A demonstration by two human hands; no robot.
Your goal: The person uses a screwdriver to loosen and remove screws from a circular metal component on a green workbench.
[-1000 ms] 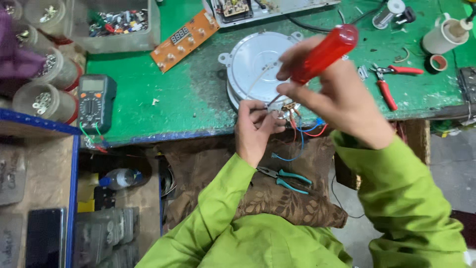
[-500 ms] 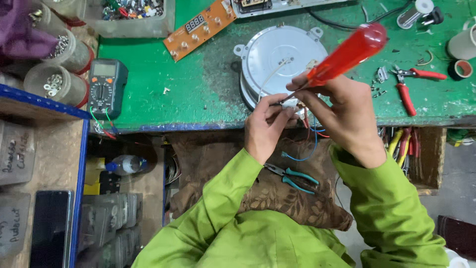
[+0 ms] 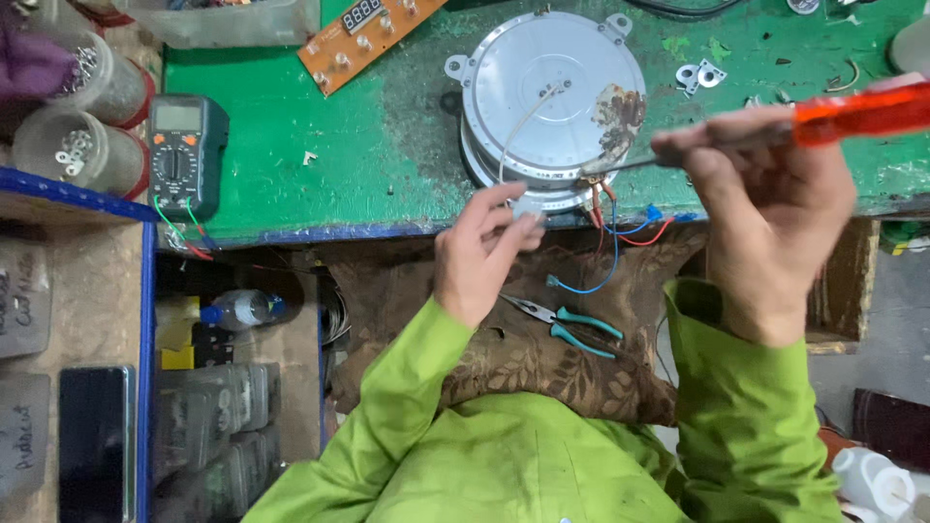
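Two hands: yours, both closed on something.
Left hand (image 3: 481,254): pinches a small white part (image 3: 528,207) at the counter (image 3: 291,145) front edge.
Right hand (image 3: 765,208): grips the red screwdriver (image 3: 852,111), tip at the round metal plate (image 3: 552,97).

The round metal plate (image 3: 552,97) sits on the worktop (image 3: 387,174), the multimeter (image 3: 184,155) well to its left, pliers (image 3: 567,324) on the lap below.
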